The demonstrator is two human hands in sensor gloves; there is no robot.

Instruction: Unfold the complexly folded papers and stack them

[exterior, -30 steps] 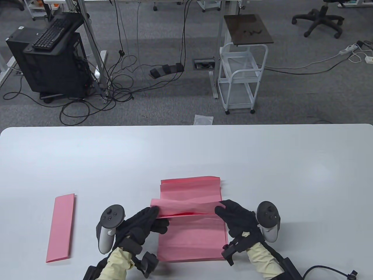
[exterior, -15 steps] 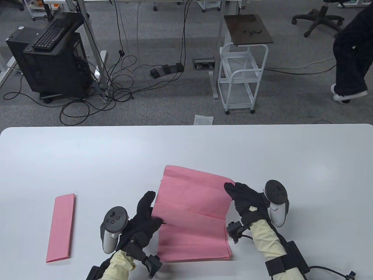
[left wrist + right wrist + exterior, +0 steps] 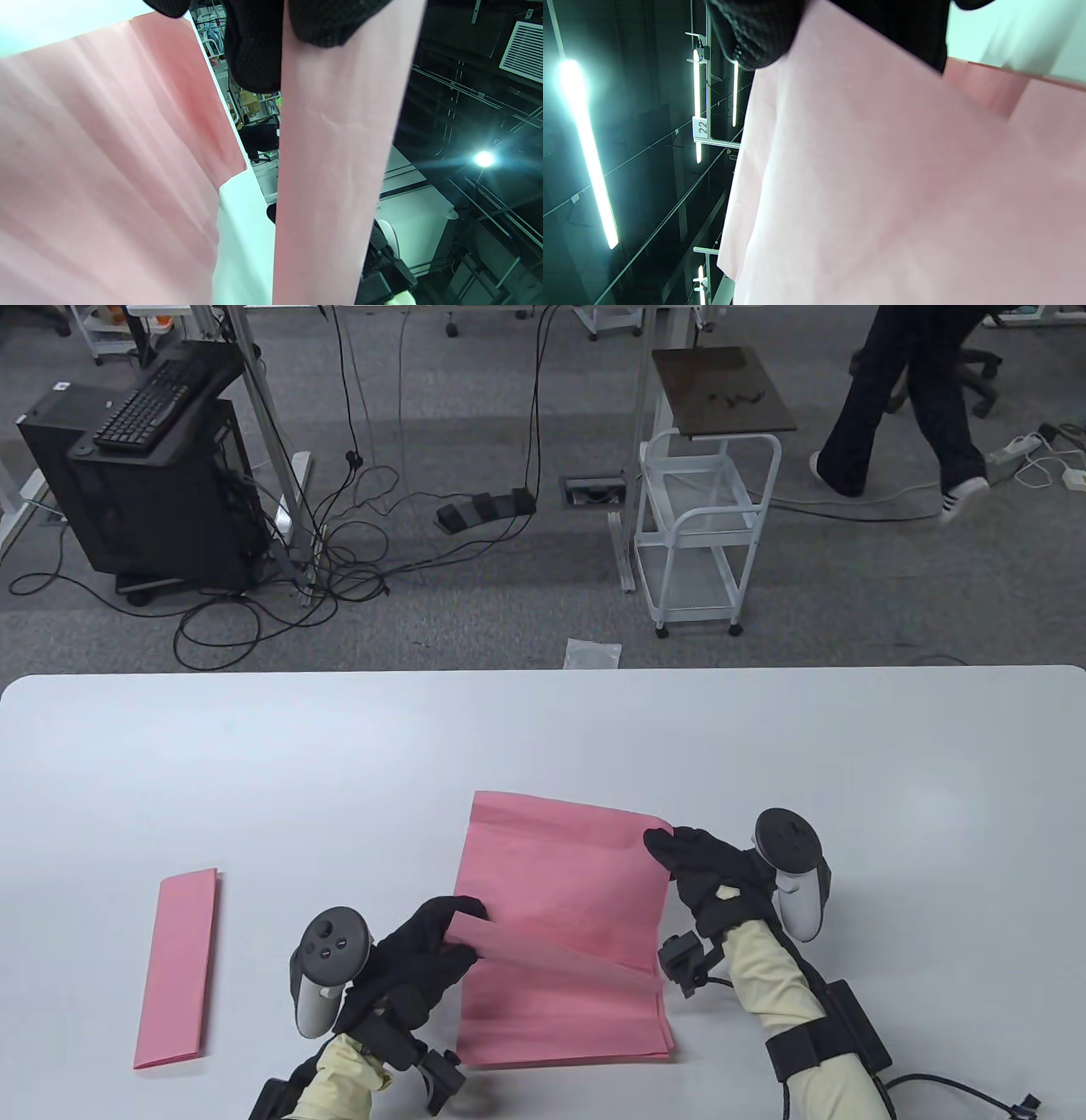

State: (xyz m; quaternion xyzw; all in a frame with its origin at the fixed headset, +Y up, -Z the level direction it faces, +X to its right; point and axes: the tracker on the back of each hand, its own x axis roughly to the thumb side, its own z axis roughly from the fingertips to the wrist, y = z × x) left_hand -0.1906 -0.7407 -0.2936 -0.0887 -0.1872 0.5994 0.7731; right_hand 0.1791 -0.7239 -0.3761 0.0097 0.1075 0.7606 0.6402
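Observation:
A large pink paper sheet [image 3: 560, 882] is held up over a flat pink stack [image 3: 564, 1027] near the table's front middle. My left hand [image 3: 441, 937] pinches the sheet's near left corner, which curls toward me; the sheet also shows in the left wrist view [image 3: 335, 169]. My right hand [image 3: 679, 848] grips the sheet's far right corner, and that sheet fills the right wrist view [image 3: 882, 190]. A folded pink strip [image 3: 178, 967] lies on the table at the front left.
The white table [image 3: 543, 746] stretches back behind the papers. Beyond its far edge are a white cart [image 3: 704, 534], a computer tower [image 3: 144, 492], floor cables, and a person walking at the back right [image 3: 908, 398].
The sheet, opened from a half-folded band, is now lifted. My left hand dropped back toward me with its corner, curling the near edge. My right hand shifted slightly left. A person walked across the background.

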